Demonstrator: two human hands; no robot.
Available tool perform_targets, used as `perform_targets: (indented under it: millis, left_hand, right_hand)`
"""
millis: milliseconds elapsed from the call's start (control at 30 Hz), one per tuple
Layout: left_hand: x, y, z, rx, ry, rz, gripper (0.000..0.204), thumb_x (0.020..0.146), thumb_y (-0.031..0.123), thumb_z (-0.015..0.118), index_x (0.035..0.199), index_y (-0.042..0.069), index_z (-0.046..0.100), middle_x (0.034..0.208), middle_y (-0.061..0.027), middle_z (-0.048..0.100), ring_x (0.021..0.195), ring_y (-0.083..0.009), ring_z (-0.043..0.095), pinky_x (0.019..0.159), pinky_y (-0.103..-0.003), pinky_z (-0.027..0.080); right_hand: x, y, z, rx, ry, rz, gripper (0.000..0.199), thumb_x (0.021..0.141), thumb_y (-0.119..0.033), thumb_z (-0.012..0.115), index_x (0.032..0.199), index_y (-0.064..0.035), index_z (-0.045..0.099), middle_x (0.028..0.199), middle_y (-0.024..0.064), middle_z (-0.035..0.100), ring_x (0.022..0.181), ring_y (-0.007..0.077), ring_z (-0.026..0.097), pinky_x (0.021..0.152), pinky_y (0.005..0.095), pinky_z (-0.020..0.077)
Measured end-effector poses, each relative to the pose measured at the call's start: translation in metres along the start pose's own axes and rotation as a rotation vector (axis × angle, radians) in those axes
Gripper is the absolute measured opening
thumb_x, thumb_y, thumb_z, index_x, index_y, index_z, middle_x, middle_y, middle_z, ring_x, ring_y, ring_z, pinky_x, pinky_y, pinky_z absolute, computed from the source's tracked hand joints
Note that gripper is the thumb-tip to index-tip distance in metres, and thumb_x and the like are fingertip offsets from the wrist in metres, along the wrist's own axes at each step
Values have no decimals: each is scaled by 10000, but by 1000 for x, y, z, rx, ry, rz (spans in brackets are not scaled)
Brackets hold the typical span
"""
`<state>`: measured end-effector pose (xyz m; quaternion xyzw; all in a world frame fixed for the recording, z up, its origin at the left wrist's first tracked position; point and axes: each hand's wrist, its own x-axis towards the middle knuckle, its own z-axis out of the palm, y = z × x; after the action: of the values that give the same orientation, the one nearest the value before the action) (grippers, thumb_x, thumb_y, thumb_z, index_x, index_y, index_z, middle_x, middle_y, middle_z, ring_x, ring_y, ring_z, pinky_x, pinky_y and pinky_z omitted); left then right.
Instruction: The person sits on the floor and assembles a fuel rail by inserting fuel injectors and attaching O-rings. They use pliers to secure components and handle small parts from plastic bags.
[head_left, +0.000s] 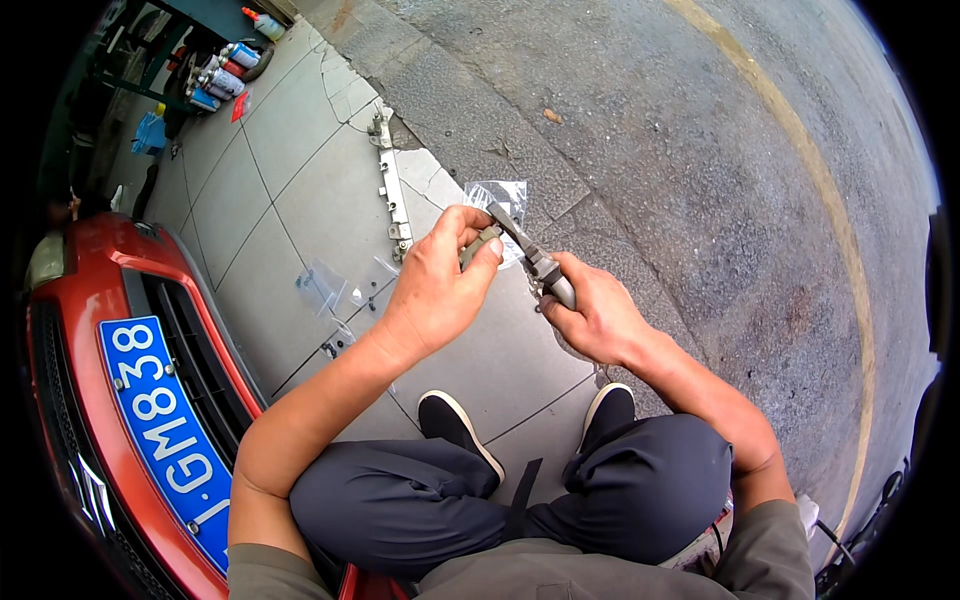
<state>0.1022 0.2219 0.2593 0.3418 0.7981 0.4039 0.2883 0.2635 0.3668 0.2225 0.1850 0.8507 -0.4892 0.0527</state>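
Pliers (535, 262) sat clamped in my right hand (598, 318), jaws biting the small grey part (480, 243) my left hand (437, 290) pinched, above the pavement (300, 200).

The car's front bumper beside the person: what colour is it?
Red, seen in the head view: the bumper.

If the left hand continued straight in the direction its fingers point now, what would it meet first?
Probably the clear plastic bag on the pavement just beyond the left hand, whose fingers pinch a small grey metal part. Depth is unclear; the hand may pass above it.
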Motion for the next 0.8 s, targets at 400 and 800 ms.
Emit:
perform_targets:
  millis: [400,800]
  left_hand:
    - [-3,0,0,-99,-130,25,265,1026,190,507,1190,-19,514,769,-17,497,691,-97,484,610,-282,414]
    - [-6,-4,-16,120,-33,917,332,900,149,561,1161,-35,472,932,-194,568,769,-286,561,688,-381,481]
  right_hand:
    - [2,9,1,-211,265,-215,476,767,-64,644,1230,-32,540,1050,198,614,983,396,592,904,469,442]
    - [1,-2,-16,-200,635,-614,633,557,17,688,1184,-44,616,1017,160,574,890,336,563,772,428,442]
